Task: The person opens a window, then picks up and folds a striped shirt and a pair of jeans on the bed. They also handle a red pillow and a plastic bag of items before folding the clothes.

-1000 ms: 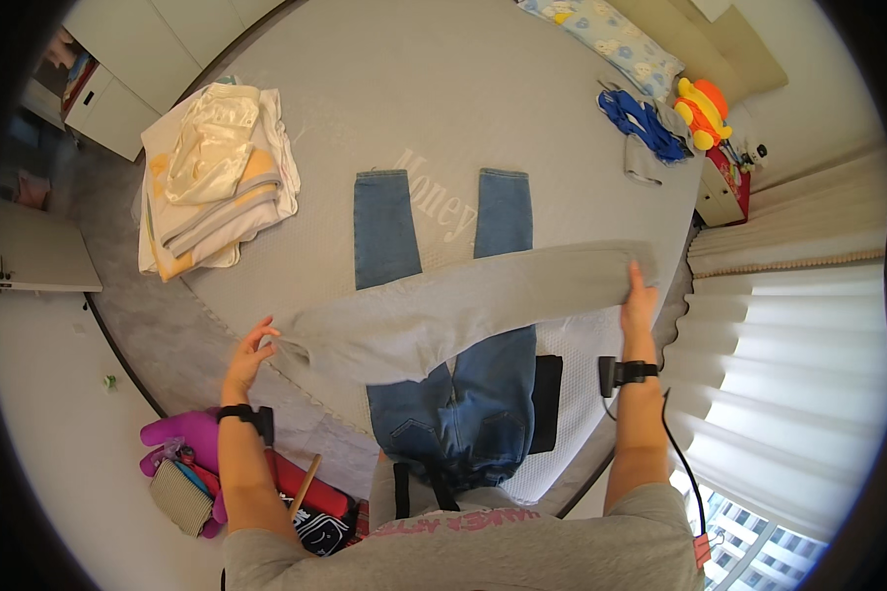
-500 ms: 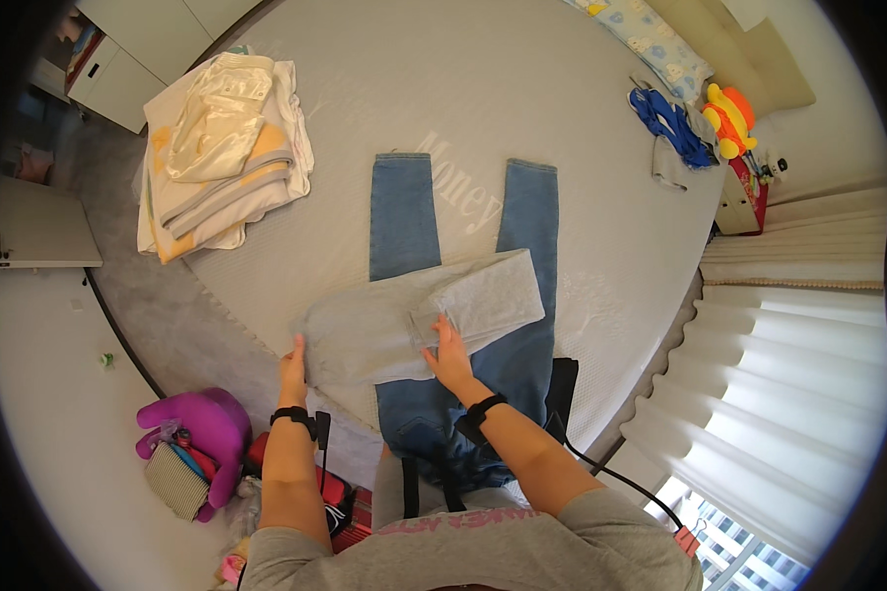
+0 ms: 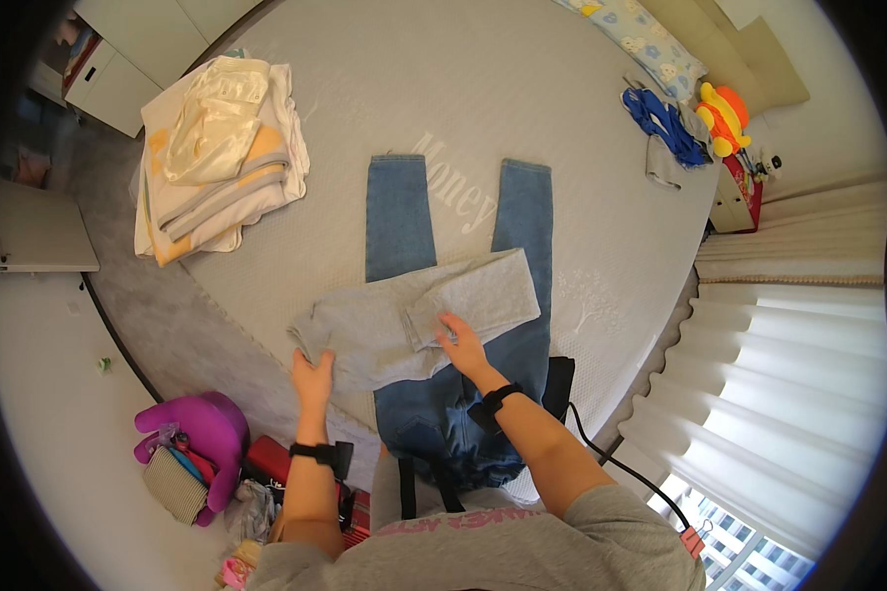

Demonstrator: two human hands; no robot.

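A light grey folded garment point(image 3: 375, 340) lies across the blue jeans point(image 3: 527, 212) on the bed; its exact kind is hard to tell. My left hand point(image 3: 312, 382) grips the garment's near left edge, thumb on top and fingers partly hidden in the cloth. My right hand point(image 3: 465, 353) rests on the folded-over layer near the middle, its thumb and forefinger apart. The jeans stretch away from me, both legs pointing to the far side, with the waist bunched close to my body. Grey cloth hides the middle of the legs.
A stack of folded blankets point(image 3: 217, 207) with a cream satiny cloth on top sits at the bed's far left. Blue clothing point(image 3: 665, 128) and an orange-yellow plush toy point(image 3: 724, 118) lie far right. A purple chair point(image 3: 222, 424) stands left of the bed, white curtains point(image 3: 759, 355) hang right.
My left hand has moved slightly right and nearer, and the garment's left end is now gathered under it. My right hand has shifted a little right, still on the folded layer.
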